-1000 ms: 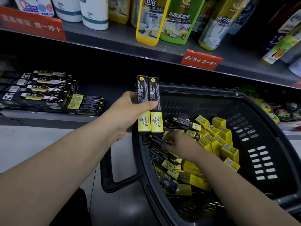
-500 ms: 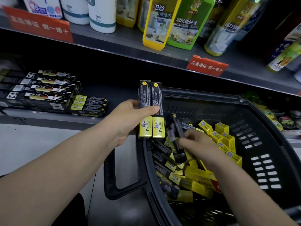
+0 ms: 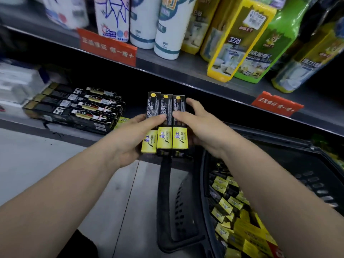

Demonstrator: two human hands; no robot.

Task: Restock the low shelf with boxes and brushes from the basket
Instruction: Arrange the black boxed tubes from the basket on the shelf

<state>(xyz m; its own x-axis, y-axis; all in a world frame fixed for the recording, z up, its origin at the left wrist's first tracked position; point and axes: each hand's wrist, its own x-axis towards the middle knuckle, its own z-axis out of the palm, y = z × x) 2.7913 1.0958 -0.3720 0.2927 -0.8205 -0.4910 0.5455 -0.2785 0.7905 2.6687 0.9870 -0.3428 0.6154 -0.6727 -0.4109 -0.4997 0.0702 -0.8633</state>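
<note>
Three long black-and-yellow boxes [image 3: 164, 125] are held side by side, upright, in front of the low shelf [image 3: 61, 130]. My left hand [image 3: 133, 137] grips them from the left and below, thumb across the front. My right hand [image 3: 202, 127] clasps them from the right, thumb on the rightmost box. The black basket [image 3: 305, 172] sits at the lower right with several more yellow-and-black boxes [image 3: 229, 207] inside. A stack of black boxes [image 3: 78, 108] lies on the low shelf to the left, with yellow-ended boxes [image 3: 122, 120] beside it, mostly hidden by my left hand.
The upper shelf [image 3: 186, 69] overhangs the low one and carries cleaner bottles [image 3: 240, 40] and white bottles [image 3: 167, 30], with red price tags [image 3: 108, 46] on its edge. The basket handle [image 3: 167, 211] hangs down over the grey floor.
My right hand lifted a third box out of the basket and set it beside the two in my left hand. Both hands now hold the bundle, and the view has swung left.
</note>
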